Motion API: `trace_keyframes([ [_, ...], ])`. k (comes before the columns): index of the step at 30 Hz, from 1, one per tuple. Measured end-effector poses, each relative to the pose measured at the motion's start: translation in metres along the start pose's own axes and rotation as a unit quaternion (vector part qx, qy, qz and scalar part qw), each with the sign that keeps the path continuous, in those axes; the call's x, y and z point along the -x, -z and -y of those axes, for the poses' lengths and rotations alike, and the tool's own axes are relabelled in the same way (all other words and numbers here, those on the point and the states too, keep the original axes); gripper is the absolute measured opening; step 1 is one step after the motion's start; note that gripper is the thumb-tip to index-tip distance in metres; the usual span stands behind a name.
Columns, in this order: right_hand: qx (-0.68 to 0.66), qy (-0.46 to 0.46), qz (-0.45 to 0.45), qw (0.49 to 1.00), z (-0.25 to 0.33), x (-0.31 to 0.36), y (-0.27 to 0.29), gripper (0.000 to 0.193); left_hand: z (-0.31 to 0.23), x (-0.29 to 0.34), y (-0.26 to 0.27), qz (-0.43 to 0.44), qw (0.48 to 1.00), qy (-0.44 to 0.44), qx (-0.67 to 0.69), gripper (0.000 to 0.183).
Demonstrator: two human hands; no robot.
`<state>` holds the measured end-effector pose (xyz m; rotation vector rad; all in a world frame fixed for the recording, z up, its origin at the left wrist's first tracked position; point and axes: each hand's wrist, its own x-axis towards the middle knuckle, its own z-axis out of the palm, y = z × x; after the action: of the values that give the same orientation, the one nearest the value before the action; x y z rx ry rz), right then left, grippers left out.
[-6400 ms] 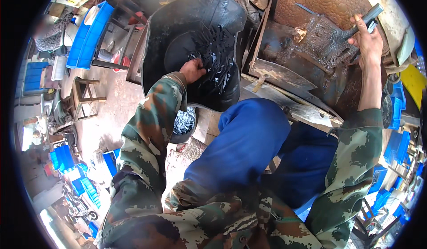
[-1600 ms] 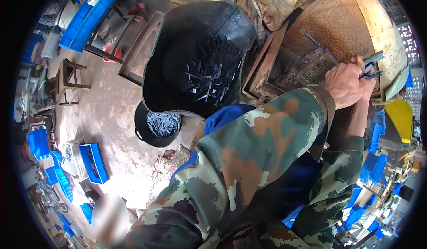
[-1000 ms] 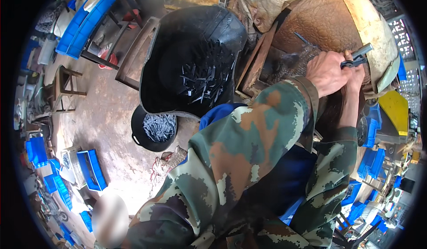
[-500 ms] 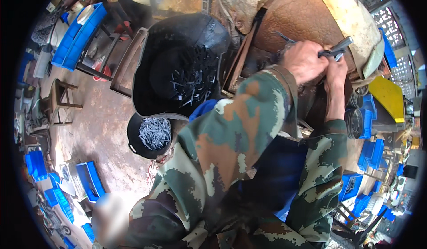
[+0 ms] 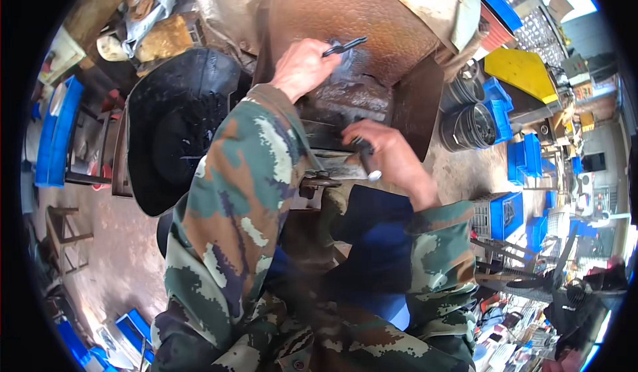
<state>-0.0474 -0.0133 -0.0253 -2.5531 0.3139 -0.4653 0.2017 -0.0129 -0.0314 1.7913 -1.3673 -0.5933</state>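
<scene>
My left hand point(image 5: 300, 68) is raised against a rusty brown metal machine face point(image 5: 372, 13) and pinches a thin dark metal rod point(image 5: 344, 46) that sticks out to the right. Lower down, my right hand point(image 5: 391, 156) is closed around a short dark tool handle point(image 5: 369, 165) with a pale round end, just above a dark metal ledge point(image 5: 325, 129) of the machine. Both sleeves are camouflage. A blue cloth covers my lap point(image 5: 375, 246).
A large black tub point(image 5: 169, 116) stands to the left, my left arm hiding part of it. Blue crates point(image 5: 56, 133) lie far left and at right point(image 5: 525, 159). Stacked dark round pans point(image 5: 472, 123) and a yellow sheet point(image 5: 522, 73) are right of the machine.
My head has turned toward the machine. My two hands, together at the upper right half a second ago, have separated: the right dropped to the tool handle, the left stays up with the rod.
</scene>
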Motion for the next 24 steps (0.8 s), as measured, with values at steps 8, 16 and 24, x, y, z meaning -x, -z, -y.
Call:
trace_keyframes([
  [8, -0.022, -0.05, 0.075, 0.996, 0.0, 0.023, 0.007, 0.039, 0.008, -0.002, -0.017, 0.106, 0.981, 0.011, -0.164, 0.037],
  [16, -0.246, -0.392, -0.042, 0.885, -0.01, -0.013, 0.026, 0.024, 0.027, -0.011, -0.029, 0.128, 0.982, 0.029, -0.135, 0.032],
  [24, -0.448, -0.374, -0.311, 0.75, -0.029, -0.035, 0.018, 0.021, -0.018, -0.002, -0.025, 0.17, 0.966, 0.045, 0.192, 0.025],
])
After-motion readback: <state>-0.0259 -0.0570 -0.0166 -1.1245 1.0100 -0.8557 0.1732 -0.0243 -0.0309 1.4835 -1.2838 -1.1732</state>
